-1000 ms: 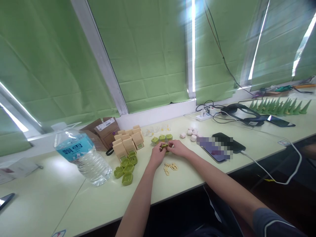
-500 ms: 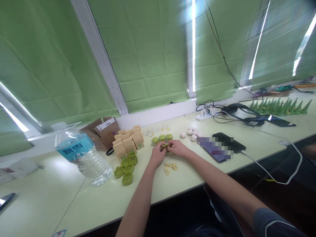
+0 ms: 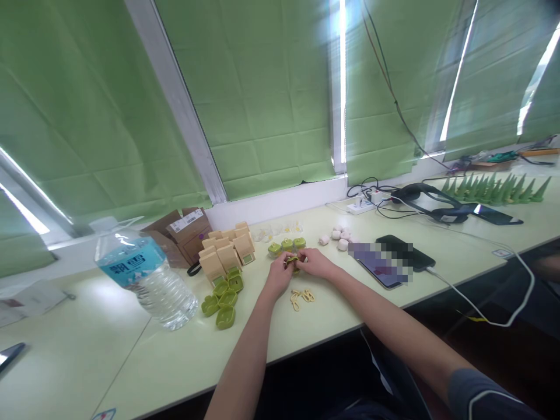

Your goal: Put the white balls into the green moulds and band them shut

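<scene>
My left hand [image 3: 279, 271] and my right hand [image 3: 317, 263] meet over the table, fingers closed on a small green lid [image 3: 293, 259] from both sides. Something pale, perhaps a cord, shows by the left fingertips; the rest is hidden by the fingers. Just behind stand several small clear boxes with green lids [image 3: 287, 244]. Looped pale yellow cords [image 3: 308, 296] lie in front of the hands. To the left are several empty-looking green lids [image 3: 226, 317], lying hollow side up.
Beige paper packets [image 3: 227, 256] stand left, near a cardboard box [image 3: 192, 233] and a large water bottle [image 3: 161, 286]. Clear pieces [image 3: 286, 228] lie behind, pinkish-white lumps [image 3: 343, 245] to the right. Farther right are two phones [image 3: 420, 256], cables and a black headset [image 3: 450, 216].
Both hands stay in nearly the same place, with the green lid still between the fingers. The view has shifted very slightly; nothing else has visibly moved.
</scene>
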Demonstrator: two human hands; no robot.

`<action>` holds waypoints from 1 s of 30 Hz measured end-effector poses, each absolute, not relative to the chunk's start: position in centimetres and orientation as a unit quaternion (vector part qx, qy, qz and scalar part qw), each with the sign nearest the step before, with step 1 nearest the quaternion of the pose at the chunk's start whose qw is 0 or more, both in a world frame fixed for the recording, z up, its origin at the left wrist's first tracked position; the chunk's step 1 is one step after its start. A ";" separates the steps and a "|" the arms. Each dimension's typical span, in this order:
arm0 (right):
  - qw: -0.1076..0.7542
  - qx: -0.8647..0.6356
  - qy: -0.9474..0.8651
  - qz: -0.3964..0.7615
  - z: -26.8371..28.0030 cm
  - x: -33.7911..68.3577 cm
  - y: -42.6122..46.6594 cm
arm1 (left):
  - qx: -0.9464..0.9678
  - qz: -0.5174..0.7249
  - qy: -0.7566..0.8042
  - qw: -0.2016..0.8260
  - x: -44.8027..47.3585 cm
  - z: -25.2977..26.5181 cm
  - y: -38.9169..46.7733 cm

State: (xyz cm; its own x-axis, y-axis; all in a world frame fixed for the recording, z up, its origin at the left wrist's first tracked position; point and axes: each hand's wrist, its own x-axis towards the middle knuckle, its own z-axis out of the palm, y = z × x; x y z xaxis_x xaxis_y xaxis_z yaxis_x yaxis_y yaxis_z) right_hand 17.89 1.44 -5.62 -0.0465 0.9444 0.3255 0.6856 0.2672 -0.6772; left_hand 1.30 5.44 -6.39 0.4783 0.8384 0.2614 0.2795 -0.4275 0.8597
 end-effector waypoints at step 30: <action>0.376 -0.579 -0.702 0.174 -5.9 18.0 1.6 | 0.776 0.363 0.362 0.368 1.3 -5.8 5.0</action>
State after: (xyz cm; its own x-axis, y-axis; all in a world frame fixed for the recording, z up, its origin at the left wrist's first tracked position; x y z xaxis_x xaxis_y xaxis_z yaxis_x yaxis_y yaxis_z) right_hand 17.95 1.58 -5.95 -0.0468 0.9442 0.3260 0.6828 0.2684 -0.6795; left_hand 1.34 5.04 -5.79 0.4753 0.8282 0.2971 0.2950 -0.4681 0.8330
